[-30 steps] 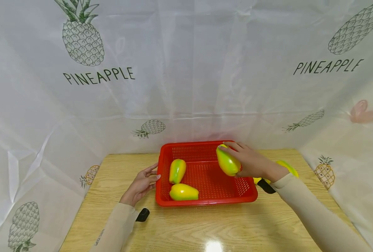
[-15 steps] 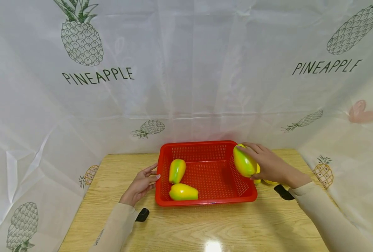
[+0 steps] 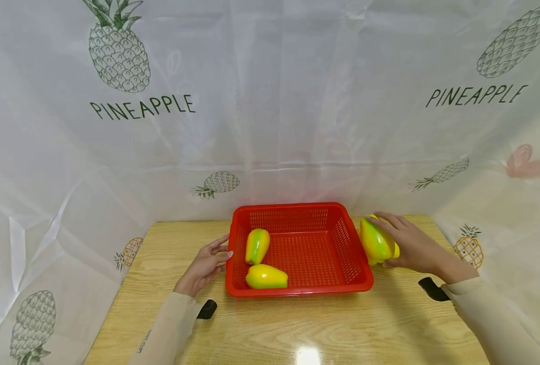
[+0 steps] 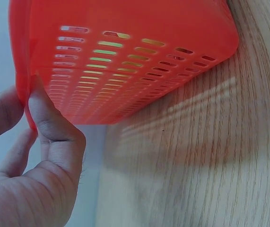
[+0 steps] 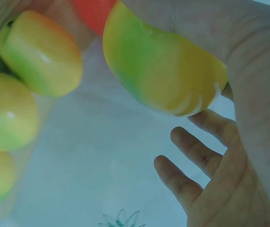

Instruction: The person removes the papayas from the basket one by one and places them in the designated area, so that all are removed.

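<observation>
A red plastic basket (image 3: 299,292) with slotted walls stands on the table. My left hand (image 3: 204,263) pinches its left rim between thumb and fingers, as the left wrist view shows close up. Two yellow-green papayas (image 3: 257,247) lie in the basket's left part. To the right of the basket, my right hand (image 3: 418,249) holds another papaya (image 3: 375,241), raised off the table, with thumb and fingers on its sides. In the right wrist view, the held papaya (image 5: 161,61) is apart from three more papayas (image 5: 40,54) on the table, mostly hidden in the head view.
The wooden table (image 3: 270,329) extends in front of the basket and to both sides. A white sheet (image 3: 297,126) printed with pineapples hangs behind it and along both sides. A black strap piece (image 3: 207,309) sits at the left wrist.
My right hand has carried the papaya rightward, from above the basket's right part to beyond its right rim. My left hand stays on the left rim.
</observation>
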